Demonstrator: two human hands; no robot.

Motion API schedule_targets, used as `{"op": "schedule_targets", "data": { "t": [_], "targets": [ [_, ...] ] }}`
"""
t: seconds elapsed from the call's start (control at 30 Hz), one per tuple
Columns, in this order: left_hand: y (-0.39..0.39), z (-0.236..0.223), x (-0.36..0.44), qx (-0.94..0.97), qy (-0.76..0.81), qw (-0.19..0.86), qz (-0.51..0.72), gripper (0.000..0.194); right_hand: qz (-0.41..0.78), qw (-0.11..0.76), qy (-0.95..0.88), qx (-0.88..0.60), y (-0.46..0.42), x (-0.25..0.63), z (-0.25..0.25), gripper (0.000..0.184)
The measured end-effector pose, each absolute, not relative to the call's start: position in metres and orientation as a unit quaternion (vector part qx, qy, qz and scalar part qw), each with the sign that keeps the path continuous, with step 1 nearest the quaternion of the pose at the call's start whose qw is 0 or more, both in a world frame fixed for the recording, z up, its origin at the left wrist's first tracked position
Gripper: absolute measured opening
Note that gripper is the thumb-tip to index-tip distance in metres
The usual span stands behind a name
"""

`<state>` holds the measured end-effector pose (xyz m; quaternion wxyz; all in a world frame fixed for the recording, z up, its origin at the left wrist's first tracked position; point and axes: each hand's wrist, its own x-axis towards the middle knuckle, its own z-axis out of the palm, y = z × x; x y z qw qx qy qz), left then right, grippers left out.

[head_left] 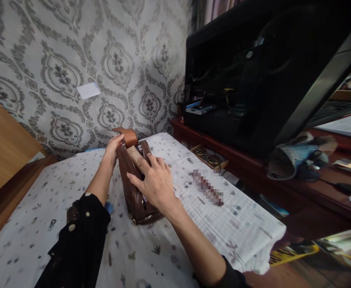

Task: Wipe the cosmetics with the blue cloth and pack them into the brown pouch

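A dark brown leather handbag (pixel 127 180) stands on the cloth-covered table, its zipped top open. At its far left edge, my left hand (pixel 113 149) pinches the rim beside a tan leather piece (pixel 130 137), perhaps a strap or flap. My right hand (pixel 157 180) lies over the opening with its fingers stretched out and spread. Its fingertips reach a beige flat item (pixel 135 155) that sticks up inside the bag; what else is inside is mostly hidden by this hand. A zip pull (pixel 132 219) shows at the bag's near corner.
White printed cloth (pixel 223 228) covers the table. A pixelated elongated item (pixel 208 187) lies right of the bag. Along the right runs a reddish-brown desk (pixel 253 168) with a large black-framed screen or cabinet (pixel 238 80), and a denim-like bundle (pixel 295 158). A wooden panel (pixel 7 148) stands at left.
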<state>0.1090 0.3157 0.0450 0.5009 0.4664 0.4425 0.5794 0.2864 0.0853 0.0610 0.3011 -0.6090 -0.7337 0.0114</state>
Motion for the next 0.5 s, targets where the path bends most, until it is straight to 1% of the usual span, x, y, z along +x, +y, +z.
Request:
{"op": "schedule_targets", "data": {
  "t": [0.17,0.3,0.5],
  "targets": [
    [0.315,0.058,0.115,0.484,0.453,0.491,0.565,0.035,0.012,0.299,-0.732,-0.612,0.086,0.286,0.06,0.058],
    [0.301,0.069,0.117,0.519,0.425,0.453,0.587,0.049,0.015,0.304,-0.728,-0.614,0.087,0.285,0.059,0.058],
    [0.274,0.076,0.125,0.578,0.405,0.4,0.585,0.045,0.017,0.31,-0.726,-0.614,0.088,0.284,0.059,0.061]
  ]
}}
